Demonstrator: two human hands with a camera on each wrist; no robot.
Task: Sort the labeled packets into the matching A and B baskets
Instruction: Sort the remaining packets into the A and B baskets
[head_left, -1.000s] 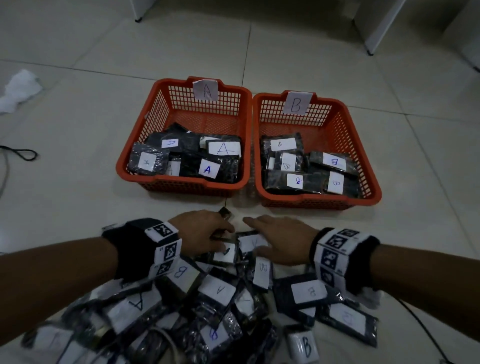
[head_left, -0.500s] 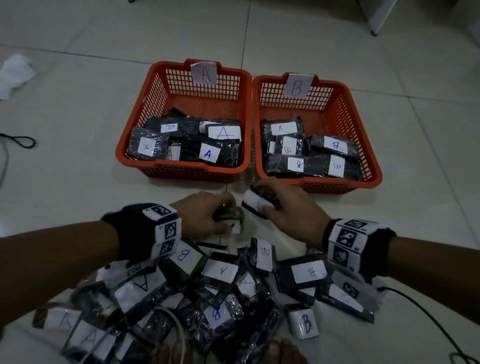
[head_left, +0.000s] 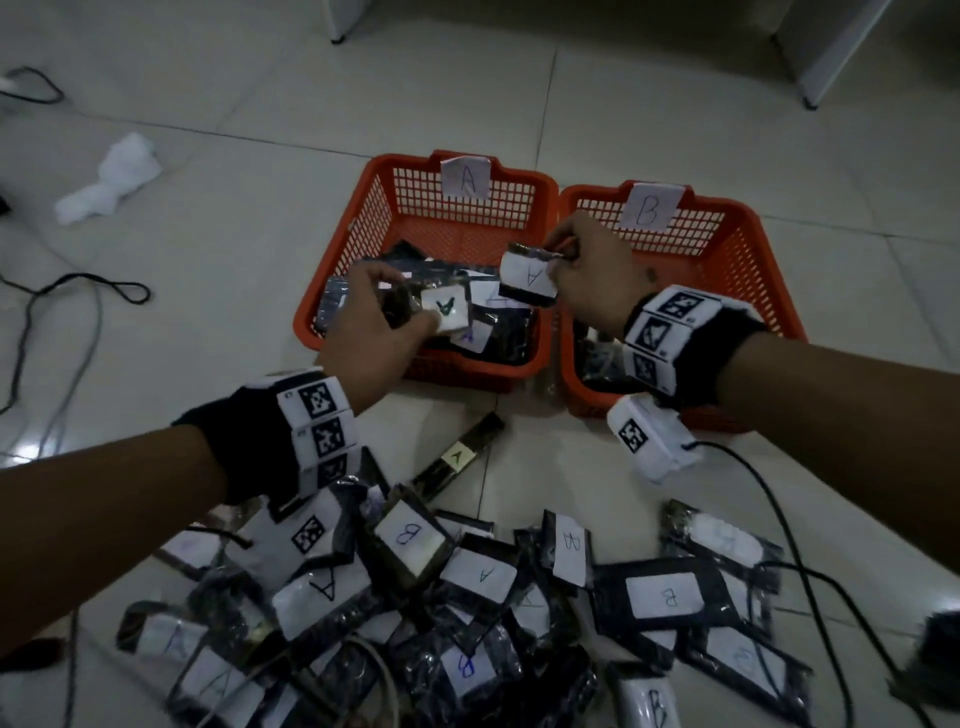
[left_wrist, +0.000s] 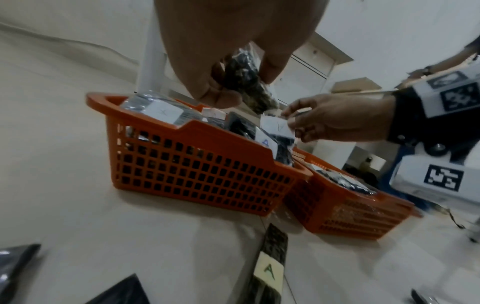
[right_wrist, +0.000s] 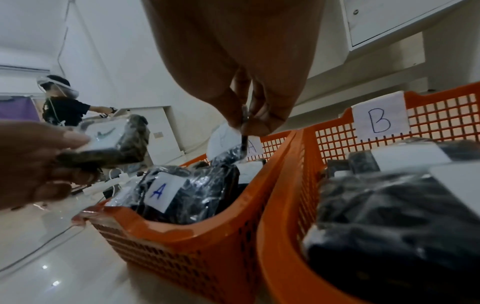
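I had both hands over the orange mesh plastic A basket: my left hand gripped one black A-labelled plastic packet, my right hand pinched another by its edge, ready to drop into the matching basket.

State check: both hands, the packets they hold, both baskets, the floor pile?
left hand: grips an A packet over the A basket
right hand: pinches another A packet above the A basket
A basket: part full
B basket: holds packets
floor pile: unsorted, A and B mixed
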